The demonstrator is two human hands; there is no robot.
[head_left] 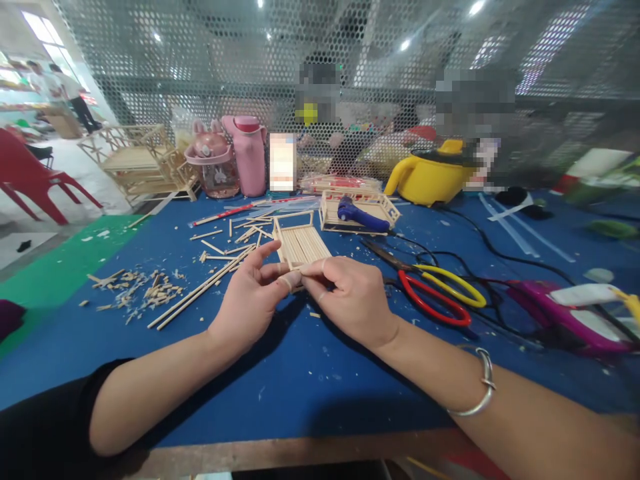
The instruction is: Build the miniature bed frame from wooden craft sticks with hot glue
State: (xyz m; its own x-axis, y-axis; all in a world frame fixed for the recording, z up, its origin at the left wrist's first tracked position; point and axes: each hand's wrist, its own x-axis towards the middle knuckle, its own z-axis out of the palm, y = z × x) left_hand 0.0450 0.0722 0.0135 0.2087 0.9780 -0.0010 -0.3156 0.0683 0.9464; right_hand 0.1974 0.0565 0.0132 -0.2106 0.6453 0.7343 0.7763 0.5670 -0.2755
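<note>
Both of my hands meet at the near edge of a small frame of wooden sticks (303, 244), with a slatted floor and raised side rails. My left hand (255, 293) grips its near left corner with thumb and fingers, index finger partly lifted. The fingertips of my right hand (350, 297) pinch the same near edge, hiding what lies between them. Behind the frame, a second stick tray (330, 217) carries a blue glue gun (363, 215). Loose wooden sticks (205, 287) and a pile of short offcuts (160, 288) lie left of my left hand.
Scissors (440, 293) with red and yellow handles lie right of my right hand, among black cables. Farther right is a purple-and-white tool (575, 313). A yellow pot (433, 177), pink bottle (249, 157), pink-lidded jug (213, 167) and lit phone (283, 163) stand along the mesh partition (210, 60).
</note>
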